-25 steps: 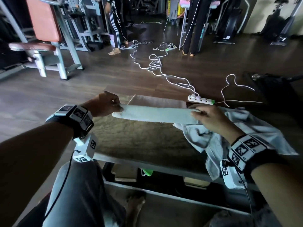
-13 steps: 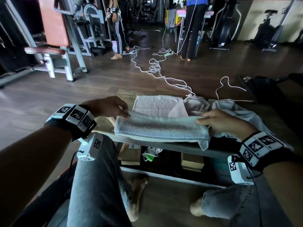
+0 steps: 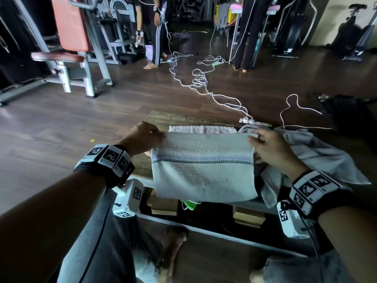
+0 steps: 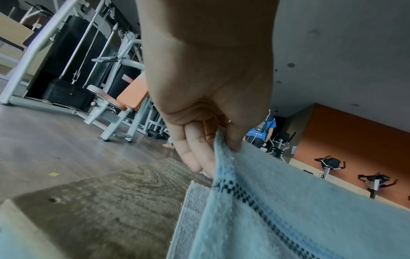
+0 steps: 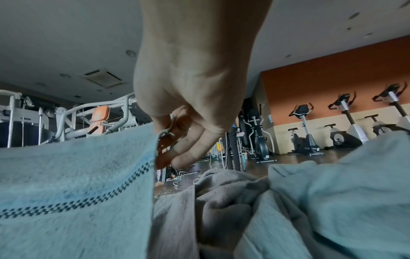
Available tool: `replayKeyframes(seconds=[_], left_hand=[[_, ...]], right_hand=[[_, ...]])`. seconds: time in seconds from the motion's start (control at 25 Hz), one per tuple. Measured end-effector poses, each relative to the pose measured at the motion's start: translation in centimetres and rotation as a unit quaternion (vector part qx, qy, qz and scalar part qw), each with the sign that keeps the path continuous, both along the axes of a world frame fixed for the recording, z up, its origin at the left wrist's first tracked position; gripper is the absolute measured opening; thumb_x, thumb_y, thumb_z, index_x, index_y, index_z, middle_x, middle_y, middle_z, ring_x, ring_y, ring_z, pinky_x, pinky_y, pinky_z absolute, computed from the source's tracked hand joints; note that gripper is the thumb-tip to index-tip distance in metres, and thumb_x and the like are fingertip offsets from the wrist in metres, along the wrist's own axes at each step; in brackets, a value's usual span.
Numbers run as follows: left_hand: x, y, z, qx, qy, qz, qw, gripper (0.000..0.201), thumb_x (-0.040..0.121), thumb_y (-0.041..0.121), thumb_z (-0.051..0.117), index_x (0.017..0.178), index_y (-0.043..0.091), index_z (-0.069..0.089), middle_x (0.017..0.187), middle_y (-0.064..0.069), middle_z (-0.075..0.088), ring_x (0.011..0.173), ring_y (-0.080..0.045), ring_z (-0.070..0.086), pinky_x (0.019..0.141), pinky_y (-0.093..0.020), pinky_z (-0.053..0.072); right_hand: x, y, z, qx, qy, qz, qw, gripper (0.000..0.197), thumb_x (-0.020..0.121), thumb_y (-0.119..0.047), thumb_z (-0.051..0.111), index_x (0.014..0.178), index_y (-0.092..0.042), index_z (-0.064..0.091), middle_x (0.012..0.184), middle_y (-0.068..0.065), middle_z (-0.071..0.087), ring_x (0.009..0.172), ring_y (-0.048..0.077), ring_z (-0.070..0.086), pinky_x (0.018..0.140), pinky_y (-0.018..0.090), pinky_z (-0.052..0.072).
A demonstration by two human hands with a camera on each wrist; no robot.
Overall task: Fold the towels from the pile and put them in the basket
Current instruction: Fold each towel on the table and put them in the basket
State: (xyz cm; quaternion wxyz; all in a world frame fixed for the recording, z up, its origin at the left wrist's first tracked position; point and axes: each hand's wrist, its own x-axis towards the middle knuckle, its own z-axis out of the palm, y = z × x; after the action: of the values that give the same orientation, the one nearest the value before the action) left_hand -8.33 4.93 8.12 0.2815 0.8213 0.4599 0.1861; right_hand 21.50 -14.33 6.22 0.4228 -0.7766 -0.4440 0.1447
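A gym is shown: a weight machine (image 3: 81,43) with orange pads is seen on the dark wood floor (image 3: 51,123), and exercise bikes (image 5: 346,126) are lined along an orange wall (image 5: 332,70).

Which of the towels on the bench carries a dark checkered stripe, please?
The striped towel that both hands hold up; the flat towel behind it and the crumpled pile at its right show none.

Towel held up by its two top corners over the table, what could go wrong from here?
1. The left hand and right hand only pinch the towel at its corners; a slip could undo the fold.
2. Its lower edge hangs past the table edge and might catch.
3. The pile sits close and could get dragged.
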Motion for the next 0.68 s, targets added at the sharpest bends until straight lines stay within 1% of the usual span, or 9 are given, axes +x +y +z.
replayKeyframes(seconds=[0.08,0.2,0.32,0.44,0.48,0.56,0.6,0.64,0.68], left_hand=[[1.8,2.6,-0.6,0.006,0.002,0.016,1.0,0.019,0.088,0.024,0.068,0.082,0.007,0.073,0.074,-0.01,0.067,0.066,-0.02,0.058,0.059,-0.024,0.044],[4.9,7.0,-1.7,0.012,0.015,0.021,1.0,0.021,0.089,0.026,0.066,0.082,0.007,0.071,0.072,-0.01,0.064,0.066,-0.02,0.056,0.063,-0.025,0.043],[7.6,10.9,-2.9,0.011,0.055,0.019,0.998,0.028,0.09,0.03,0.064,0.082,0.004,0.07,0.073,-0.012,0.066,0.065,-0.022,0.057,0.061,-0.028,0.045],[10.2,15.1,-4.6,0.025,0.08,0.032,0.996,0.029,0.091,0.03,0.061,0.089,0.003,0.072,0.085,-0.016,0.071,0.076,-0.03,0.065,0.066,-0.032,0.049],[10.9,16.3,-5.3,0.026,0.094,0.033,0.995,0.029,0.091,0.031,0.06,0.09,0.006,0.073,0.085,-0.013,0.071,0.077,-0.029,0.065,0.064,-0.029,0.049],[11.7,18.3,-7.0,0.028,0.121,0.025,0.992,0.028,0.09,0.037,0.062,0.082,0.014,0.075,0.073,-0.005,0.07,0.061,-0.017,0.062,0.052,-0.02,0.042],[12.1,18.9,-7.8,0.026,0.13,0.021,0.991,0.027,0.088,0.039,0.064,0.08,0.016,0.075,0.069,-0.004,0.069,0.057,-0.013,0.06,0.049,-0.017,0.04],[12.2,19.0,-8.5,0.021,0.137,0.012,0.99,0.024,0.087,0.039,0.067,0.084,0.016,0.076,0.073,-0.005,0.07,0.061,-0.015,0.062,0.054,-0.016,0.043],[12.5,19.1,-9.5,0.016,0.143,0.005,0.99,0.025,0.086,0.037,0.069,0.094,0.015,0.075,0.086,-0.008,0.073,0.074,-0.019,0.066,0.064,-0.019,0.046]], right_hand=[[2.0,2.9,-0.5,-0.017,-0.076,-0.008,0.997,0.015,0.094,-0.022,0.065,0.101,-0.01,0.07,0.084,0.004,0.068,0.08,0.025,0.066,0.075,0.039,0.055],[5.1,7.5,-0.9,-0.075,-0.126,-0.042,0.988,0.023,0.089,-0.027,0.067,0.085,-0.005,0.066,0.074,0.011,0.068,0.075,0.032,0.064,0.071,0.039,0.053],[6.9,12.2,-0.9,-0.093,-0.147,-0.083,0.981,0.021,0.086,-0.028,0.066,0.073,-0.013,0.06,0.073,0.007,0.067,0.075,0.032,0.064,0.069,0.037,0.054],[8.4,17.7,-1.7,-0.116,-0.159,-0.078,0.977,0.017,0.088,-0.023,0.064,0.075,-0.013,0.063,0.078,0.007,0.063,0.077,0.028,0.06,0.061,0.027,0.039],[9.2,19.5,-2.8,-0.121,-0.163,-0.066,0.977,0.018,0.084,-0.028,0.063,0.073,-0.013,0.063,0.079,0.008,0.065,0.078,0.028,0.061,0.064,0.027,0.043],[10.6,22.1,-5.2,-0.154,-0.208,-0.06,0.964,0.02,0.072,-0.038,0.058,0.066,-0.019,0.058,0.085,0.01,0.07,0.083,0.034,0.067,0.075,0.037,0.056],[11.2,23.0,-6.6,-0.178,-0.235,-0.066,0.953,0.019,0.072,-0.038,0.06,0.07,-0.019,0.06,0.091,0.009,0.072,0.087,0.035,0.067,0.079,0.041,0.057],[11.3,23.3,-7.6,-0.199,-0.253,-0.075,0.944,0.017,0.075,-0.036,0.065,0.075,-0.019,0.063,0.095,0.008,0.071,0.09,0.035,0.067,0.082,0.04,0.057],[10.8,23.2,-8.2,-0.225,-0.266,-0.068,0.935,0.014,0.078,-0.032,0.069,0.078,-0.018,0.066,0.094,0.009,0.07,0.09,0.034,0.066,0.081,0.038,0.056]])
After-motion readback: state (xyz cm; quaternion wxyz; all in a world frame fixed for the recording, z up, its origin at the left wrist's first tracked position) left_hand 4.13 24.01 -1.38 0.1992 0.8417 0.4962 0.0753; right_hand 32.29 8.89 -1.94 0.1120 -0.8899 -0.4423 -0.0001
